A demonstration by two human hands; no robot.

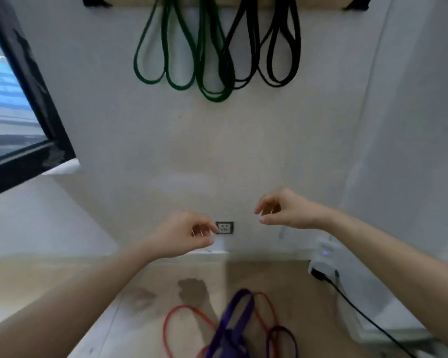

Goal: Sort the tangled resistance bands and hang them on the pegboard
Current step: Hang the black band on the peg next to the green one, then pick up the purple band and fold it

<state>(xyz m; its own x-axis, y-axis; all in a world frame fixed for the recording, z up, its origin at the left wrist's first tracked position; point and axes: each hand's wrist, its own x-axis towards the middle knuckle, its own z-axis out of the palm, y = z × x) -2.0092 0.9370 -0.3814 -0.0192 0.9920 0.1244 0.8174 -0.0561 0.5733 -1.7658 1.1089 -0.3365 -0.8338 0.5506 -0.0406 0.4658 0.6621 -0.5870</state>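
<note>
Several green bands (181, 60) and several black bands (272, 52) hang in loops from the pegboard (186, 1) at the top edge of the wall. On the floor below lie tangled purple bands (236, 321) and a red band (181, 312). My left hand (186, 235) hovers in front of the lower wall with loosely curled fingers and holds nothing. My right hand (282, 210) hangs a little higher and to the right, fingers also loosely curled, empty. Both hands are well above the floor bands and far below the hanging ones.
A wall socket (225, 227) sits just right of my left hand. A white device (323, 262) with a black cable (367, 321) stands on the floor at the right. A black-framed window (29, 104) fills the left side.
</note>
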